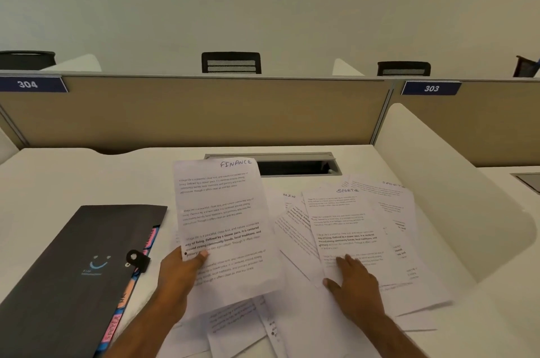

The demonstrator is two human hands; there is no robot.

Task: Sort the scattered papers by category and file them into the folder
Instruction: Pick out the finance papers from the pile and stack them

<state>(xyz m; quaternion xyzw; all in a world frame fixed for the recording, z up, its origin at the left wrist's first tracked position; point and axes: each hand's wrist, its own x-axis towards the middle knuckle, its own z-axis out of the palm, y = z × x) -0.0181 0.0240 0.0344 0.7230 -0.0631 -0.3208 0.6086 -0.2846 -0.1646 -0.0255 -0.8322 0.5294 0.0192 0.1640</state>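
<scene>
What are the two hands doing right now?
Left hand: closed, holding the FINANCE paper.
Right hand: open, flat on the SPORTS paper.

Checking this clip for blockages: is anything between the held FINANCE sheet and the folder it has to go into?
No object lies between them: the FINANCE sheet, pinched in the left hand, is just right of the folder over bare desk. But the folder's flap looks shut, with its clasp over the edge.
</scene>
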